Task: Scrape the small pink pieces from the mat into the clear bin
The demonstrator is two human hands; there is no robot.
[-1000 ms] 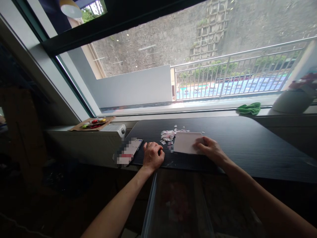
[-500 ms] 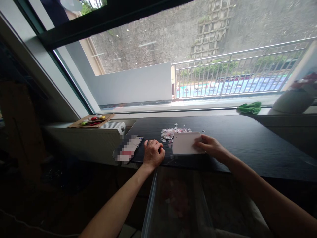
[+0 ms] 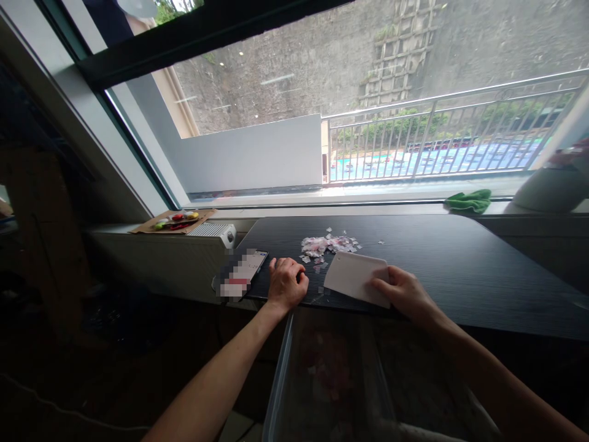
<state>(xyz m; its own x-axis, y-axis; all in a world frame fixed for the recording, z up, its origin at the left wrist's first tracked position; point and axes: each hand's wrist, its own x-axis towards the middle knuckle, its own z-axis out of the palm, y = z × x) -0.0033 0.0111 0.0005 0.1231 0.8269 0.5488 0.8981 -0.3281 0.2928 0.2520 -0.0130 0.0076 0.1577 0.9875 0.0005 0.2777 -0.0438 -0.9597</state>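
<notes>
The right hand (image 3: 407,291), closed, held a white card (image 3: 352,276) at three o'clock from the left hand (image 3: 288,282), which curled loosely, inside hidden. Scraps (image 3: 324,247) lay at the card's eleven; at six, a clear bin (image 3: 284,350) contained pinkish pieces (image 3: 332,365).

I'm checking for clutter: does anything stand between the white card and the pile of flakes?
No visible obstacle: the white card is close to the pile, with only a few loose flakes by its left edge.
</notes>
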